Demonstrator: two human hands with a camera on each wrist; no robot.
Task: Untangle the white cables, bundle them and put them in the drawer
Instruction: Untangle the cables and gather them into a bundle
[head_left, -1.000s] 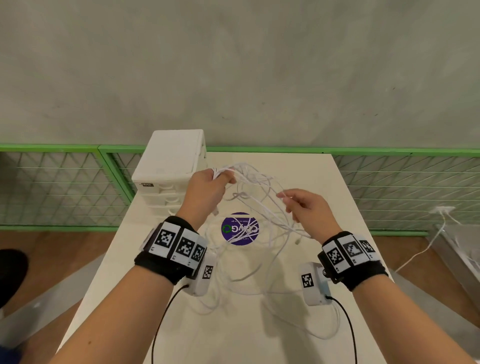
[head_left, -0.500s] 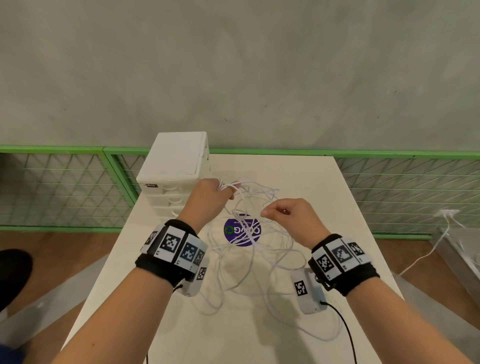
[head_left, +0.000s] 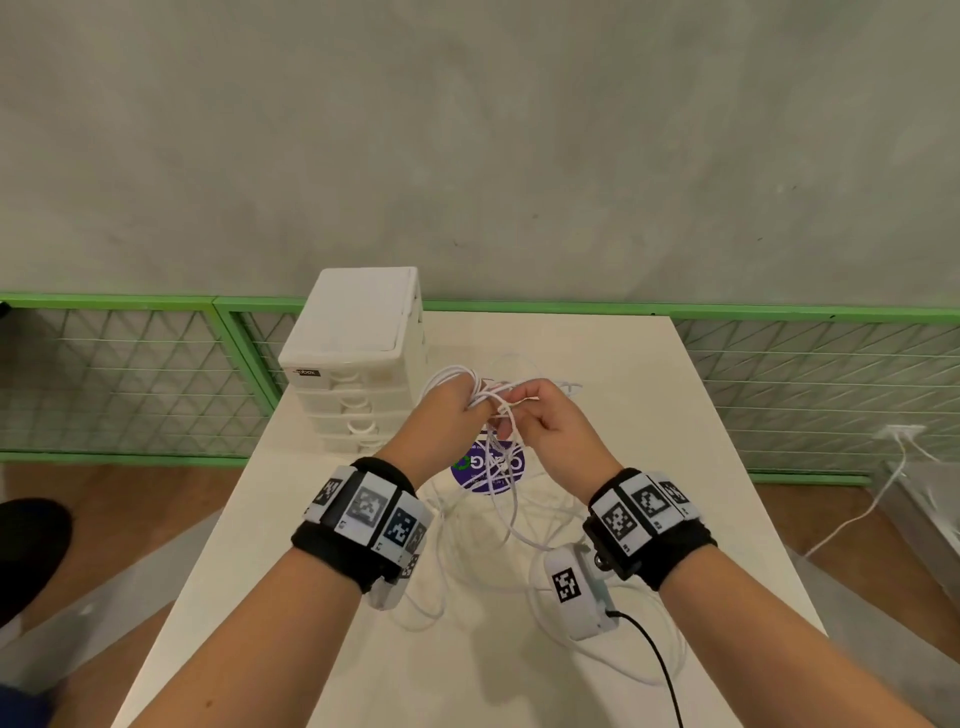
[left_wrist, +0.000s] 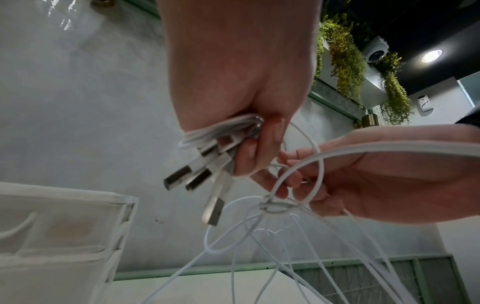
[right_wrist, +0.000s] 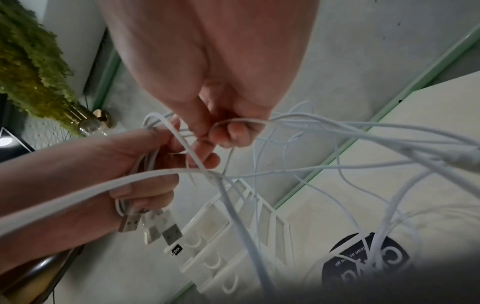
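Several thin white cables (head_left: 511, 499) hang tangled from both hands over the table. My left hand (head_left: 454, 408) grips a gathered bunch of them, and three USB plugs (left_wrist: 197, 179) stick out below its fingers. Close to its right, my right hand (head_left: 537, 415) pinches a single white strand (right_wrist: 233, 121) between thumb and fingers. A knot of crossed loops (left_wrist: 272, 206) sits just under the two hands. Loose loops (head_left: 431, 603) trail onto the tabletop. The white drawer unit (head_left: 358, 358) stands at the table's far left, its drawers closed.
A round purple sticker (head_left: 491, 470) lies on the white table (head_left: 701, 467) under the cables. A green-framed mesh fence (head_left: 130, 374) runs behind the table below a grey wall. Another white cable (head_left: 857, 519) lies on the floor to the right.
My right hand moved left and up until it met the left hand. The left hand shifted slightly right and the hanging cables drew together beneath them.
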